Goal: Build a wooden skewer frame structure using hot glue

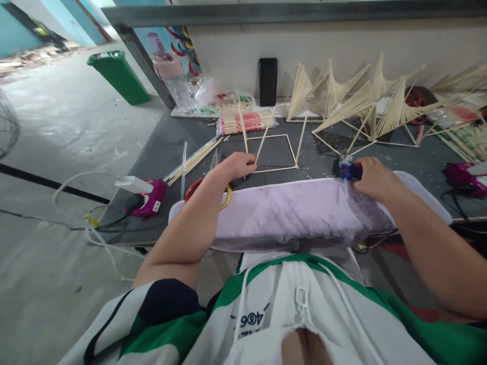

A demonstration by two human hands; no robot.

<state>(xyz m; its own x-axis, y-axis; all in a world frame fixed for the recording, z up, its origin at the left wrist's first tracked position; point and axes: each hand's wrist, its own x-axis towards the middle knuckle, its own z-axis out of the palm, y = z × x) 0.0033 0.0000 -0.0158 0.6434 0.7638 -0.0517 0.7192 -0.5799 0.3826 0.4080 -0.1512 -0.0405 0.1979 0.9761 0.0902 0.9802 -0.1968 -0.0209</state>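
A square frame of thin wooden sticks (287,136) lies flat on the dark table, with sticks rising from its corners. At its near left corner, my left hand (240,166) is closed, pinching the lower end of a slanted wooden stick (265,134). My right hand (375,177) wraps around a blue glue gun (348,170) to the right of the frame; the gun's front end has whitish stuff on it. Under my left forearm lie scissors with red and yellow handles (227,198), partly hidden.
Finished stick structures (365,106) stand at the back right, near a phone (268,81) leaning on the wall. Packaged sticks (247,122) and loose sticks (196,161) lie left. A purple power strip (150,197) with cords sits at the left edge. A lilac padded cover (281,213) lines the front.
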